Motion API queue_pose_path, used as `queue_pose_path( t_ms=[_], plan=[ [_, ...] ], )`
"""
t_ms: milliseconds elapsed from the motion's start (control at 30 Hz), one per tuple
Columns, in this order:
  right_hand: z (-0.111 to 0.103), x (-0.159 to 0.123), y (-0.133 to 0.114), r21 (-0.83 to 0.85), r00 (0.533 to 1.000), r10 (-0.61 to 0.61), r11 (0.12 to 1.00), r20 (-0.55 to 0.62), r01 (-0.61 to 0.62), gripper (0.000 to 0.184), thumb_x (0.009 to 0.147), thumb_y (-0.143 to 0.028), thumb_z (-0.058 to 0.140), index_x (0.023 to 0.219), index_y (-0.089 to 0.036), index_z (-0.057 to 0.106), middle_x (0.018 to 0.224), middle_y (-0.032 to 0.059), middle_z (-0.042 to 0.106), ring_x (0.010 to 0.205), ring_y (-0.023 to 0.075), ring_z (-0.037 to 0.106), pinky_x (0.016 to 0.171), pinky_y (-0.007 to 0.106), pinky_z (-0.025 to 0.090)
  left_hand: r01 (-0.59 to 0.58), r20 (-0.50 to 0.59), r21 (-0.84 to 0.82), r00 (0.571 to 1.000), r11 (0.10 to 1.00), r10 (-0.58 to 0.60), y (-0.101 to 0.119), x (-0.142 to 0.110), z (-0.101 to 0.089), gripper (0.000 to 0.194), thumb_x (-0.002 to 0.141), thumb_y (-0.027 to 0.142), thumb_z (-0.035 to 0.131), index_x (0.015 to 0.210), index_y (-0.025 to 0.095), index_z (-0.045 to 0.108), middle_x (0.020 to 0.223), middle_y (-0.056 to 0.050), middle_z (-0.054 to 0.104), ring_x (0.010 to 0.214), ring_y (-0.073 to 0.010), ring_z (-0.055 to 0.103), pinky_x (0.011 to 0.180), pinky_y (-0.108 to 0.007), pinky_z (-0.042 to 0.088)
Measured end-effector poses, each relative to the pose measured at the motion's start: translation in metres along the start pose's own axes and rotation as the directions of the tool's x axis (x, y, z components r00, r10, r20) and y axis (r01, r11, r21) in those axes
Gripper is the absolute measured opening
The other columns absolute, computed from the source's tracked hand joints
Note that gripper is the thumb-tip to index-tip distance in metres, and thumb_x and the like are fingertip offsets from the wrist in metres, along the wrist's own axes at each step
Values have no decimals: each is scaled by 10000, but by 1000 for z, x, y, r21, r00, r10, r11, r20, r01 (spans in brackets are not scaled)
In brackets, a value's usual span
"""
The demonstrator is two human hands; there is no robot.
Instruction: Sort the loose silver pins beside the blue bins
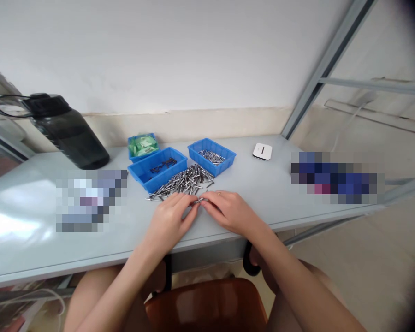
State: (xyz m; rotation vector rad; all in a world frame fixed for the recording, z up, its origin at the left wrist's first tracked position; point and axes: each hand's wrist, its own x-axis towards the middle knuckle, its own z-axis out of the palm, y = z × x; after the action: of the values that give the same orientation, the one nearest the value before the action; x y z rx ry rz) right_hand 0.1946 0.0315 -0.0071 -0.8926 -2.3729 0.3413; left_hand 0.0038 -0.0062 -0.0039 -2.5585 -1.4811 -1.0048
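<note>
My left hand [173,216] and my right hand [228,210] meet near the table's front edge. Fingertips of both are pinched on a small, thin metal piece that looks like a rivet [199,200]; part of it is hidden by the fingers. Just beyond them lies a loose pile of silver rivets [188,180]. Behind the pile at the left, a blue bin [143,182] holds some dark rivets [164,165]. Another blue bin [224,167], behind the pile to the right, contains silver rivets [212,157].
A smaller blue bin [133,158] with green packets [143,145] stands at the back. To the left are a large dark water bottle [76,138] and a blurred-out item [90,200]. On the right lie a white square device [262,151] and another blurred-out item [335,177].
</note>
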Motion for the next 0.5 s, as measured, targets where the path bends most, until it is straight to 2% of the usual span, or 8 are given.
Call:
queue_pose_path(
  t_ms=[267, 500],
  plan=[
    [2, -1, 1, -3, 999, -22, 1000, -36, 22, 216, 981, -252, 410, 1115, -207, 573, 1037, 56, 687, 920, 181, 648, 819, 299, 482, -23, 22, 27, 1000, 999, 22, -1, 0, -2, 114, 934, 212, 489, 881, 171, 581, 816, -39, 664, 762, -192, 582, 692, -318, 472],
    [4, 0, 4, -57, 999, -36, 998, 24, 37, 209, 974, -212, 418, 1063, -201, 607, 998, 51, 698, 891, 179, 650, 818, 306, 480, -23, 17, 23, 1000, 999, 23, 0, 0, -1, 112, 933, 202, 494, 924, 152, 593, 842, -53, 670, 781, -199, 592, 703, -331, 485]
  ],
)
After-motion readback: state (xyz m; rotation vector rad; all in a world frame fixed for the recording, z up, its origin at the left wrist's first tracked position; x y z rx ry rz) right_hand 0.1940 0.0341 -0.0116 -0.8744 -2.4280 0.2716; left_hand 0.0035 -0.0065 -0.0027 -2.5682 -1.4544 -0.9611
